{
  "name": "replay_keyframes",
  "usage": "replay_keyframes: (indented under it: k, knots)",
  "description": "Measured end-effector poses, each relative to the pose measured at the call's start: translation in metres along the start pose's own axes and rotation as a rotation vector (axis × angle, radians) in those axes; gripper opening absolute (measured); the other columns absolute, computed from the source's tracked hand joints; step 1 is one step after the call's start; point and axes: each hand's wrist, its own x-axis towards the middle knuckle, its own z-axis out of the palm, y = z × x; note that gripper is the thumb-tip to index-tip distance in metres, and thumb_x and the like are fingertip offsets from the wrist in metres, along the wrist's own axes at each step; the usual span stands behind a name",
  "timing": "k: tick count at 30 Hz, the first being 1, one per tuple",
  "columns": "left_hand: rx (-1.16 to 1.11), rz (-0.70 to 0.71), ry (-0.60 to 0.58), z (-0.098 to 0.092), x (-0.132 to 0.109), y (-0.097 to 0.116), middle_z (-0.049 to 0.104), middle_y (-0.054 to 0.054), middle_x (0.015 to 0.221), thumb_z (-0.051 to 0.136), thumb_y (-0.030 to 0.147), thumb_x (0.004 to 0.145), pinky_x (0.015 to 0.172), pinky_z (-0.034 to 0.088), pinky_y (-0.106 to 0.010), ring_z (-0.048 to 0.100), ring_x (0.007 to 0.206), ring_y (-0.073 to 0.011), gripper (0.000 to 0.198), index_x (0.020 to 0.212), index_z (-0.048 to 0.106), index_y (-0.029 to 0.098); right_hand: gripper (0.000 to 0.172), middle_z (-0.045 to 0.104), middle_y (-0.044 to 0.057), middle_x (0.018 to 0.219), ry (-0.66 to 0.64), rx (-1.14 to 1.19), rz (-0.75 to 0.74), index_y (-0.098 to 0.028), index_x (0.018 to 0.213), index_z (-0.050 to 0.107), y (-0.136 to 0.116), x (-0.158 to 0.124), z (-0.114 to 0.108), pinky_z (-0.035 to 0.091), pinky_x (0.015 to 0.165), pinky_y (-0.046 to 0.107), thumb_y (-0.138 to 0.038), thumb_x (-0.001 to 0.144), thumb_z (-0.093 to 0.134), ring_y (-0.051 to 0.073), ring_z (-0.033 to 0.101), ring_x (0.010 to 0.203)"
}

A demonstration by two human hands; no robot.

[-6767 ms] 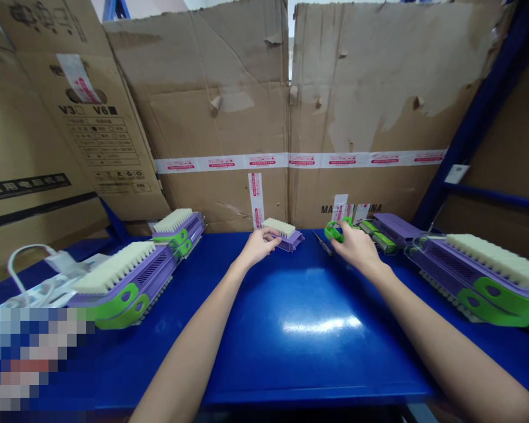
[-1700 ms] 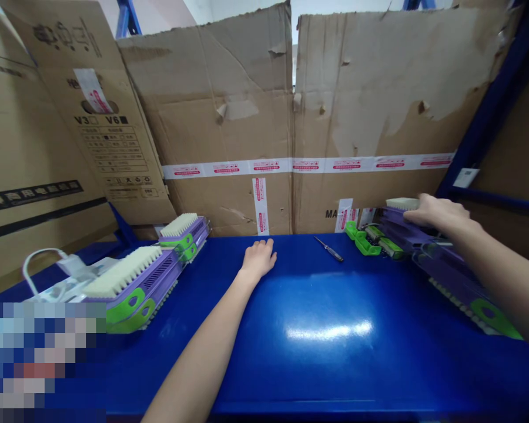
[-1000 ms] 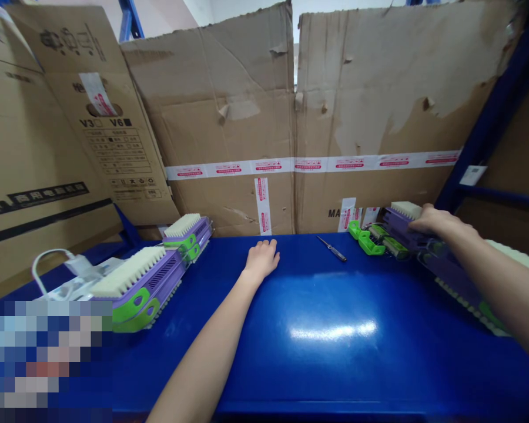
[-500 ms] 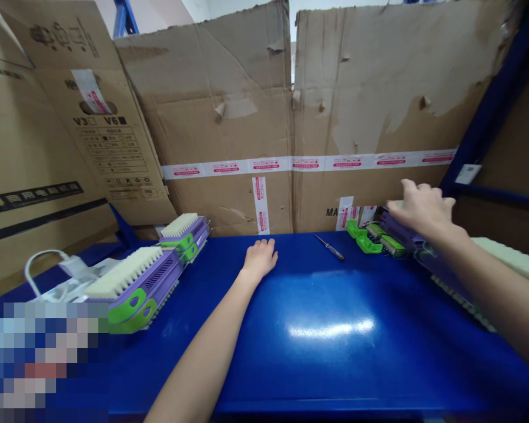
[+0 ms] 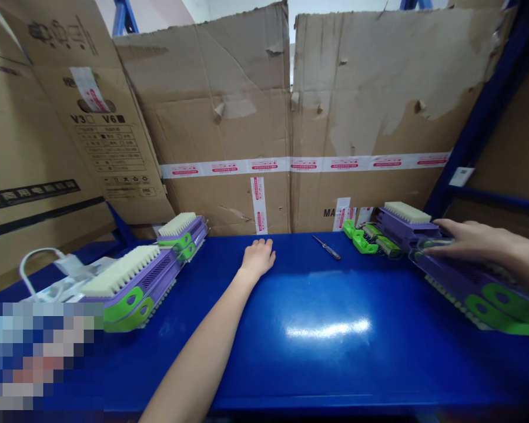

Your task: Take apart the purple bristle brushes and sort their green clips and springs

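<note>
My left hand (image 5: 258, 258) rests on the blue tabletop (image 5: 317, 364) near its back edge, fingers lying loosely down with nothing seen in them. At the right, my right hand (image 5: 476, 238) is over the far end of a purple-and-green plastic unit (image 5: 458, 276), fingers and thumb apart; whether it touches the unit is unclear. Behind it sits another purple unit (image 5: 403, 226) with a cream ridged pad on top. Green open-framed plastic pieces (image 5: 364, 242) and a small green-sided part (image 5: 387, 245) lie just left of these. A screwdriver (image 5: 327, 248) lies between my hands.
Two similar purple-and-green units with cream pads, a near one (image 5: 130, 285) and a far one (image 5: 184, 235), stand on the left. Beside them is a white plug with a cable (image 5: 70, 265). Cardboard sheets (image 5: 224, 129) wall the back; a blue metal post (image 5: 476, 117) rises at right.
My right hand has moved right and lower, from above the far purple unit to the nearer one, uncovering the far unit's cream pad. My left hand stays in place.
</note>
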Motion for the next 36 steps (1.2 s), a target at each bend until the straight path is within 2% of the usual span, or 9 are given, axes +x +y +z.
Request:
replay_keyframes:
  k: [3,6,13,16,19,26,30,33,36]
  knots:
    - [-0.006,-0.005,-0.005,0.000,0.000,0.000,0.059,-0.015,0.110,0.040,0.031,0.092,0.078,0.047,-0.037,0.056,0.106,-0.0276,0.030,0.114,0.054,0.016,0.069,0.062,0.013,0.117,-0.039,-0.001,0.025,-0.034,0.128,0.045,0.012,0.014,0.008,0.046,0.083,0.042,-0.047,0.064,0.068,0.032,0.059,0.106]
    - [0.002,-0.004,0.003,0.001,0.001,0.000,0.059,-0.015,0.109,0.040,0.031,0.092,0.077,0.047,-0.036,0.056,0.105,-0.0276,0.030,0.113,0.054,0.016,0.068,0.062,0.011,0.119,-0.078,-0.005,0.012,-0.033,0.127,0.048,0.012,0.015,0.007,0.045,0.088,0.042,-0.044,0.063,0.069,0.031,0.058,0.111]
    - [0.017,0.006,-0.002,0.001,0.000,0.000,0.060,-0.015,0.108,0.039,0.030,0.092,0.076,0.047,-0.036,0.056,0.103,-0.0278,0.029,0.112,0.055,0.015,0.062,0.061,0.011,0.122,-0.132,0.029,-0.219,-0.032,0.126,0.054,-0.018,-0.009,-0.027,0.040,0.098,0.039,-0.039,0.066,0.071,0.029,0.055,0.115]
    - [0.010,-0.002,-0.009,0.000,0.000,0.000,0.060,-0.014,0.109,0.039,0.031,0.092,0.077,0.047,-0.036,0.056,0.104,-0.0270,0.029,0.112,0.055,0.016,0.066,0.060,0.012,0.122,-0.097,0.015,-0.308,-0.029,0.130,0.053,-0.050,-0.025,-0.042,0.042,0.096,0.039,-0.039,0.067,0.070,0.030,0.056,0.113]
    - [0.003,-0.007,-0.010,-0.001,0.000,0.001,0.060,-0.014,0.109,0.040,0.031,0.092,0.077,0.047,-0.036,0.056,0.104,-0.0268,0.029,0.112,0.055,0.016,0.065,0.058,0.011,0.122,-0.075,0.041,-0.525,-0.028,0.134,0.051,-0.094,-0.047,-0.045,0.041,0.097,0.037,-0.042,0.071,0.065,0.028,0.055,0.112]
    - [-0.007,-0.012,0.021,0.002,0.001,-0.001,0.061,-0.014,0.109,0.041,0.031,0.091,0.077,0.048,-0.036,0.056,0.104,-0.0272,0.030,0.112,0.055,0.016,0.071,0.060,0.008,0.119,-0.229,0.196,-0.930,-0.032,0.138,0.047,-0.207,-0.091,-0.008,0.044,0.094,0.036,-0.045,0.069,0.063,0.027,0.057,0.108]
    - [-0.035,-0.116,0.045,0.003,0.004,-0.002,0.064,-0.014,0.107,0.039,0.032,0.092,0.076,0.048,-0.034,0.060,0.102,-0.0266,0.031,0.114,0.054,0.016,0.070,0.058,0.012,0.123,-0.236,0.101,-0.854,-0.028,0.134,0.052,-0.251,-0.090,0.003,0.042,0.096,0.041,-0.043,0.067,0.064,0.032,0.054,0.115]
    - [-0.093,-0.224,0.085,-0.002,0.004,-0.003,0.066,-0.014,0.105,0.032,0.037,0.095,0.076,0.048,-0.035,0.063,0.098,-0.0267,0.036,0.114,0.054,0.016,0.067,0.050,0.018,0.132,-0.234,0.106,-0.593,-0.022,0.134,0.053,-0.268,-0.075,0.004,0.046,0.092,0.043,-0.045,0.072,0.061,0.034,0.054,0.115]
    - [-0.219,-0.261,0.129,-0.009,0.004,-0.006,0.067,-0.011,0.105,0.026,0.047,0.096,0.078,0.047,-0.035,0.064,0.097,-0.0255,0.042,0.113,0.053,0.019,0.061,0.050,0.025,0.130,-0.143,0.217,-0.337,-0.011,0.127,0.057,-0.269,-0.055,0.007,0.049,0.087,0.042,-0.049,0.080,0.052,0.034,0.058,0.111]
